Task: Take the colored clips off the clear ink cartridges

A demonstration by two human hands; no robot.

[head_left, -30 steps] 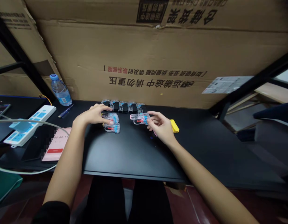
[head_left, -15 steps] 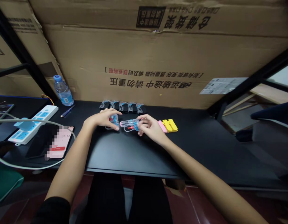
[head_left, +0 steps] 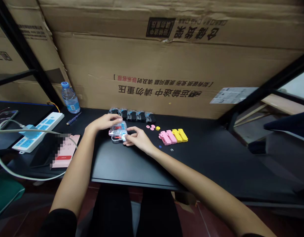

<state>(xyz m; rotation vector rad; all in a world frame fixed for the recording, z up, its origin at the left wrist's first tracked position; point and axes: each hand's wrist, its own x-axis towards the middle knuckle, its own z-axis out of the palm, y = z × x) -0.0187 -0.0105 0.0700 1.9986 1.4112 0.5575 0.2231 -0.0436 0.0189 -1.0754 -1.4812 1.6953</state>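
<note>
On the black table [head_left: 142, 164] my left hand [head_left: 102, 121] rests over a small stack of clear plastic toy pistols [head_left: 118, 131] with pink, blue and red parts, its fingers curled on the top one. My right hand [head_left: 138, 138] touches the right end of the same stack, fingers pinched on the pink-tinted pistol. Behind the hands lies a row of several clear and black pieces [head_left: 132, 115]. To the right lie pink blocks [head_left: 168, 137], yellow blocks [head_left: 180, 135] and a few small pink and yellow discs [head_left: 152, 127].
Large cardboard boxes [head_left: 166, 65] stand along the back edge. A water bottle [head_left: 70, 98], a pen [head_left: 73, 119], a white power strip [head_left: 37, 131] with a cable, and a phone [head_left: 65, 151] lie at the left. Black frame bars [head_left: 260, 89] cross the right side.
My right hand carried the pink-tinted pistol left and set it against the stack under my left hand. The pink and yellow blocks and small discs are now uncovered.
</note>
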